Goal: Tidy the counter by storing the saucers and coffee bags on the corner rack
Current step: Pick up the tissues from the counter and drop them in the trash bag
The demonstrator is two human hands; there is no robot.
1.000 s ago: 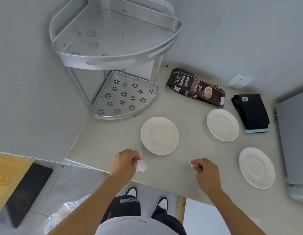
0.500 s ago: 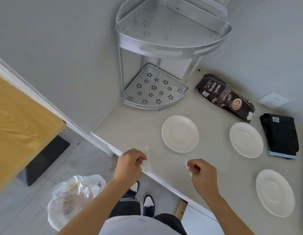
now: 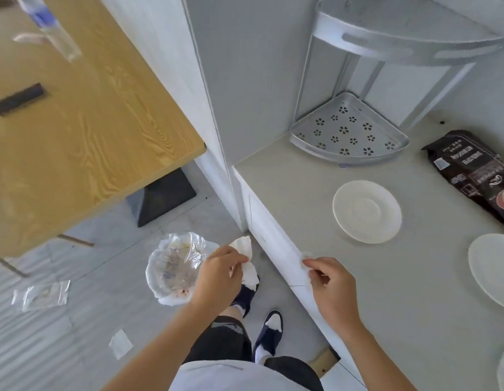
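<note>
1. Far left: a wood-grain tabletop (image 3: 76, 131). A clear plastic bottle with a blue label (image 3: 49, 26) lies on it, too blurred to read.
2. Down on the floor, a bin lined with a clear plastic bag (image 3: 172, 266).
3. Left hand (image 3: 217, 275), just right of the bin, is pinched around a crumpled white tissue (image 3: 246, 263).
4. Right hand (image 3: 330, 283) pinches a small white paper scrap (image 3: 306, 259) over the near edge of the pale grey counter (image 3: 315, 193).
5. Silver corner rack with flower-shaped holes (image 3: 349, 131) stands in the far corner.
6. A round white saucer (image 3: 366, 211) lies near it; another white saucer (image 3: 493, 272) at the right edge.
7. Dark brown coffee bag (image 3: 468, 170) lies flat on the right; its print is upside down and I can't make out the words.
</note>
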